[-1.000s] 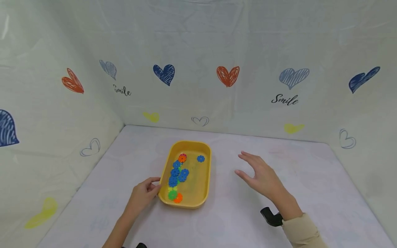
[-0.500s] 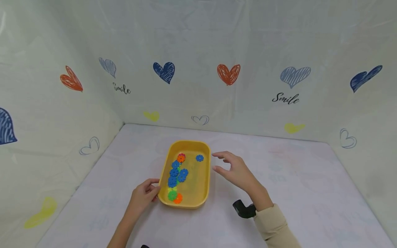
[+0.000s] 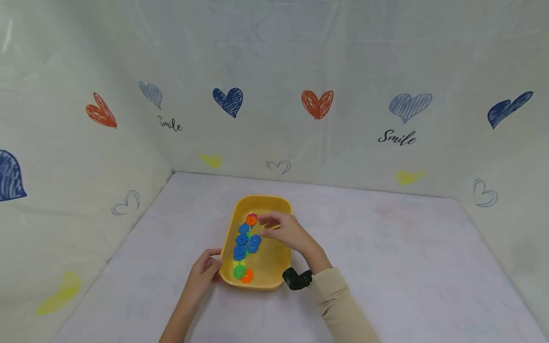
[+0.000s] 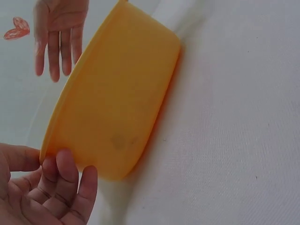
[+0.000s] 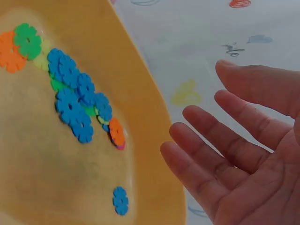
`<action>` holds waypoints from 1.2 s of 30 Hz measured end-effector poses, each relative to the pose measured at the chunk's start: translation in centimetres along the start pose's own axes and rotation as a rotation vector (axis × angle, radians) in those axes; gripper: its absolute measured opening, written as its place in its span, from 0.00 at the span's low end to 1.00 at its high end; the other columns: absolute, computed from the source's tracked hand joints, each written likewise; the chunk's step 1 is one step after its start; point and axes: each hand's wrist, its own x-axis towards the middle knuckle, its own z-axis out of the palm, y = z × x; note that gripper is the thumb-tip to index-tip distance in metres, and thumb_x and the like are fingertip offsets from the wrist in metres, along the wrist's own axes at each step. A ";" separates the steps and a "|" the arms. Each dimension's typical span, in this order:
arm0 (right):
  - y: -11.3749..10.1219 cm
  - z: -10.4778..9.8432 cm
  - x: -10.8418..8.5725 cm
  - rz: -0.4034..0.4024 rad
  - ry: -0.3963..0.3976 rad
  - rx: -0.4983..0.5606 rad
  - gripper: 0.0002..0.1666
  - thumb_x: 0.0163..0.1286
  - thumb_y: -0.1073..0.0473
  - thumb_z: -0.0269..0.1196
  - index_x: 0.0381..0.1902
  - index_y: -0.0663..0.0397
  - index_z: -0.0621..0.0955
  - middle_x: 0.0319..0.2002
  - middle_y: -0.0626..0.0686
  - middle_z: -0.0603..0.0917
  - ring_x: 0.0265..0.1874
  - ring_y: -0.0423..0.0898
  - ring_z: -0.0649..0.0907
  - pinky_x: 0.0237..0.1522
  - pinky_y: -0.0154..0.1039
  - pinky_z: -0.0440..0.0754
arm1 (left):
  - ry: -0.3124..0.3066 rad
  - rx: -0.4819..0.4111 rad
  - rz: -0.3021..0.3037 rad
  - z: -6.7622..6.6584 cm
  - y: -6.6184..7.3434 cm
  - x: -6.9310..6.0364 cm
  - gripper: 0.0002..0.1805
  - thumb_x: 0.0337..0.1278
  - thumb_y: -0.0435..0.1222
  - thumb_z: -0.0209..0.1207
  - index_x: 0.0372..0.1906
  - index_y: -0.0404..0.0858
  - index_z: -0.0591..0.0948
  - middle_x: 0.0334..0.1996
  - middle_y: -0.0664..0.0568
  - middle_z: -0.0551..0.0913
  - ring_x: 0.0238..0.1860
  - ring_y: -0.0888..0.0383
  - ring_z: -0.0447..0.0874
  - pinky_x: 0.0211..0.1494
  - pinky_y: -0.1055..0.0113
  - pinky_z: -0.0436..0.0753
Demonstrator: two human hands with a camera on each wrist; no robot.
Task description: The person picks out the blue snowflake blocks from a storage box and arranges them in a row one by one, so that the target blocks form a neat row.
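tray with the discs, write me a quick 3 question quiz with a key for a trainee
1. Which hand grips the tray? a) right b) left c) both
2. True or false: the right hand is holding nothing.
3. In the right wrist view, what colour is the disc lying apart from the rest?

Key:
1. b, the left hand has it by the side.
2. True, its fingers are spread in the right wrist view.
3. Blue.
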 end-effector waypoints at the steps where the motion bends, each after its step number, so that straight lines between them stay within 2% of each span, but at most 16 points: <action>1: 0.0 0.3 0.4 -0.007 -0.007 0.009 0.20 0.61 0.61 0.63 0.52 0.60 0.78 0.47 0.59 0.82 0.44 0.50 0.80 0.47 0.38 0.80 | 0.002 -0.010 -0.001 0.0 0.0 0.0 0.17 0.63 0.30 0.48 0.55 0.30 0.70 0.23 0.50 0.74 0.24 0.58 0.75 0.31 0.72 0.80; 5: 0.1 1.7 1.9 -0.018 -0.059 0.032 0.19 0.61 0.63 0.62 0.51 0.64 0.78 0.45 0.61 0.82 0.41 0.48 0.80 0.44 0.34 0.80 | 0.010 -0.054 -0.006 -0.1 -0.1 0.0 0.17 0.63 0.30 0.48 0.55 0.30 0.70 0.22 0.51 0.73 0.23 0.59 0.75 0.31 0.73 0.79; 9: 0.4 3.0 3.3 0.000 -0.126 0.042 0.18 0.61 0.65 0.62 0.49 0.66 0.78 0.44 0.62 0.82 0.41 0.47 0.81 0.45 0.33 0.80 | 0.022 -0.081 -0.020 -0.2 -0.4 0.0 0.17 0.63 0.31 0.50 0.56 0.30 0.71 0.21 0.53 0.74 0.23 0.60 0.73 0.29 0.73 0.77; 15: 1.0 4.4 4.7 0.120 -0.186 0.033 0.17 0.61 0.65 0.62 0.48 0.64 0.80 0.44 0.59 0.83 0.39 0.45 0.81 0.46 0.34 0.80 | 0.045 -0.099 -0.045 -0.7 -1.1 -0.2 0.18 0.63 0.32 0.49 0.57 0.29 0.70 0.20 0.54 0.74 0.22 0.61 0.74 0.28 0.73 0.77; 18: 1.4 4.9 4.9 0.158 -0.200 0.039 0.17 0.60 0.65 0.63 0.48 0.64 0.80 0.42 0.60 0.83 0.33 0.43 0.79 0.41 0.32 0.79 | 0.042 -0.129 -0.056 -0.7 -1.2 -0.2 0.18 0.63 0.31 0.48 0.57 0.29 0.70 0.20 0.54 0.74 0.22 0.60 0.75 0.28 0.73 0.78; 22: 2.1 5.6 5.0 0.204 -0.213 0.028 0.15 0.58 0.64 0.64 0.45 0.62 0.82 0.34 0.55 0.83 0.27 0.41 0.76 0.33 0.30 0.76 | 0.024 -0.169 -0.050 -0.4 -1.0 -0.2 0.18 0.62 0.30 0.50 0.56 0.29 0.71 0.20 0.54 0.73 0.21 0.60 0.75 0.28 0.72 0.78; 26: 2.5 6.0 4.8 0.253 -0.213 0.026 0.14 0.57 0.65 0.65 0.43 0.60 0.82 0.28 0.50 0.81 0.25 0.41 0.75 0.33 0.31 0.76 | 0.007 -0.194 -0.054 0.0 -0.8 -0.2 0.19 0.62 0.31 0.50 0.57 0.30 0.71 0.20 0.53 0.72 0.20 0.59 0.75 0.27 0.71 0.78; 36: 3.4 6.5 4.8 0.258 -0.216 0.029 0.15 0.53 0.71 0.65 0.41 0.61 0.83 0.20 0.47 0.74 0.21 0.41 0.72 0.27 0.29 0.71 | 0.026 -0.210 -0.106 0.3 -0.6 -0.2 0.19 0.62 0.32 0.50 0.58 0.31 0.71 0.22 0.52 0.73 0.20 0.59 0.76 0.26 0.70 0.80</action>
